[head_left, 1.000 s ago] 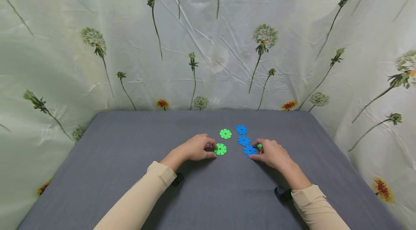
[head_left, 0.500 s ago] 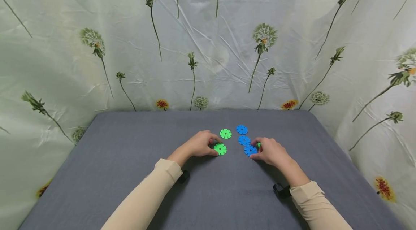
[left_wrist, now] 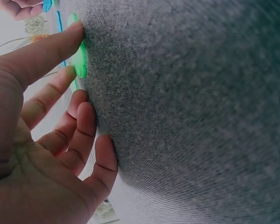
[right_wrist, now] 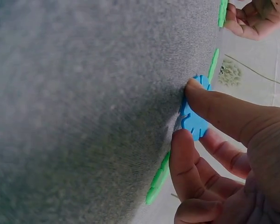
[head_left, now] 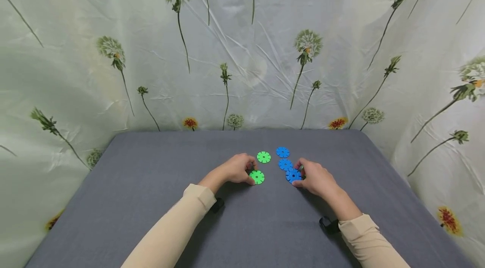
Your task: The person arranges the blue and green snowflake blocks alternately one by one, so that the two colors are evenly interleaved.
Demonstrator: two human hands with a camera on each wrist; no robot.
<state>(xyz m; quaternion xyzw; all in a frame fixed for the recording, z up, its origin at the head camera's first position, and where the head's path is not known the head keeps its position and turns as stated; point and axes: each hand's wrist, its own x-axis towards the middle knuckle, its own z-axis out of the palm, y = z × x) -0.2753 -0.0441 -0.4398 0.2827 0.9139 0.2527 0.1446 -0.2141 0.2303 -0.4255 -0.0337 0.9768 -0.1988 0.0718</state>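
My left hand [head_left: 239, 168] holds a green notched plastic disc [head_left: 257, 177] by its edge, between thumb and index finger. The same green disc [left_wrist: 79, 58] shows edge-on in the left wrist view, the other fingers curving beside it. To the right, my right hand [head_left: 315, 177] pinches a blue notched disc [head_left: 293, 176] with thumb and fingers. In the right wrist view this blue disc [right_wrist: 195, 122] tilts up from the cloth. Its far edge meets a second blue disc [head_left: 285, 164]. Another green disc [right_wrist: 158, 179] lies past the right fingers, hidden by that hand in the head view.
Farther back on the grey cloth-covered table [head_left: 159, 200] lie one more green disc [head_left: 264, 157] and one more blue disc [head_left: 282, 152]. A flower-printed curtain [head_left: 257, 49] hangs behind the table and along its sides.
My left hand has shifted right, its index finger going from the green disc's near-left face to its far edge. The right hand keeps nearly the same place at the blue disc.
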